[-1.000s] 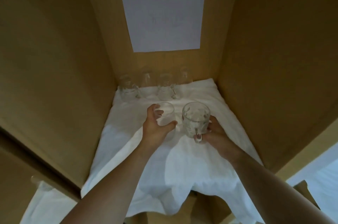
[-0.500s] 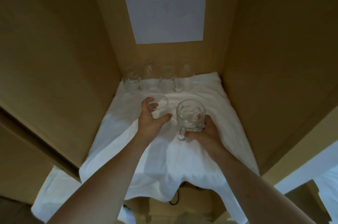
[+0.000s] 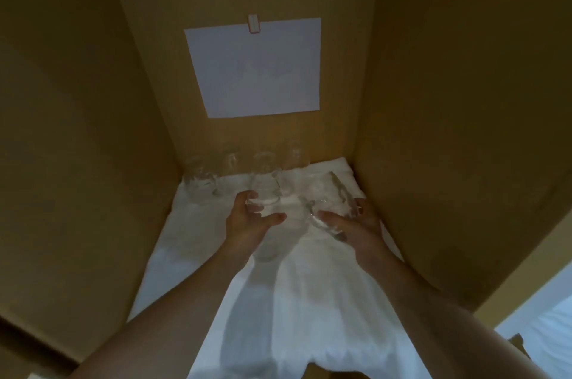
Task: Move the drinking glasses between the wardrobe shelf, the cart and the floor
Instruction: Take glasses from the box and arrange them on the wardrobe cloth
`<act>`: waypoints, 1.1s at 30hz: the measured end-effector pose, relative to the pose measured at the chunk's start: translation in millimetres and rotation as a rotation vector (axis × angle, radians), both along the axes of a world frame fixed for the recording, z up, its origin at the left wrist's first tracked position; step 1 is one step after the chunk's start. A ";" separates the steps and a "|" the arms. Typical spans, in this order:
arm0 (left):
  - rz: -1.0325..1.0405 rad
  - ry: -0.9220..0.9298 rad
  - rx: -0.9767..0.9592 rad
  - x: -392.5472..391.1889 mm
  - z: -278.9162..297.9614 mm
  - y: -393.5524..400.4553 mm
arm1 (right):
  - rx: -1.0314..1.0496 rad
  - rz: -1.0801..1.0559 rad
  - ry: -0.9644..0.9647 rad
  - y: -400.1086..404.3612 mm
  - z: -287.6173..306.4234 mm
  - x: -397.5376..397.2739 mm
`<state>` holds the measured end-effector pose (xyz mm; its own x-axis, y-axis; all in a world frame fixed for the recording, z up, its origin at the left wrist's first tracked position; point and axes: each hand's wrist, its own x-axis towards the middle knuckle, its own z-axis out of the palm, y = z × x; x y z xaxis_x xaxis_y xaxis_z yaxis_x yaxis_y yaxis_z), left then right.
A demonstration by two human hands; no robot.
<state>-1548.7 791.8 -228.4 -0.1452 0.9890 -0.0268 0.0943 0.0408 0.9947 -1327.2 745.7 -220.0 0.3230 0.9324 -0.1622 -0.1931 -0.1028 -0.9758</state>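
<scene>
Glasses first: two are in our hands, inside the wardrobe, above the white cloth [image 3: 309, 301] that covers the shelf. Our left hand [image 3: 250, 220] curls fingers and thumb round a small plain glass [image 3: 263, 193]. Our right hand [image 3: 353, 224] grips a glass mug [image 3: 328, 199] with a handle, tilted over toward the right wall. Motion blur smears both, so we cannot tell whether either base touches the cloth or hangs just above it.

Row at the back: more glasses [image 3: 198, 174] stand against the rear panel, on the cloth, near the two we hold but apart from them. How many exactly we cannot tell; they are faint against the brown board. A sheet of paper [image 3: 253, 69] hangs from a clip [image 3: 253, 24] on the rear panel, above that row.

Step in hand, as we judge it: a two-handed carry at the shelf, one glass per hand. Whether we are setting down or lifting off, this moment alone does not say.

Next move, if placing: level the tilted mug before it meets the cloth, land both bases flat on a smooth patch, keep clear of the back row, then let go. If taking away: draw both straight out between the side walls. The cloth is wrinkled and loose, so a glass set on a fold could tip.
</scene>
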 end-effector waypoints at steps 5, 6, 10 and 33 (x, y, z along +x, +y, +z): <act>-0.089 -0.015 0.013 10.6 6.8 33.2 | -0.010 -0.056 -0.518 47.9 27.4 10.9; -0.113 -0.018 0.012 12.7 8.8 37.7 | -0.041 -0.055 -0.667 58.1 31.3 13.2; -0.186 -0.024 -0.002 18.1 4.1 54.7 | -0.095 0.055 -1.052 92.7 36.3 15.7; -0.365 0.081 -0.086 24.2 6.2 109.0 | 0.040 0.247 -1.363 213.3 10.3 23.3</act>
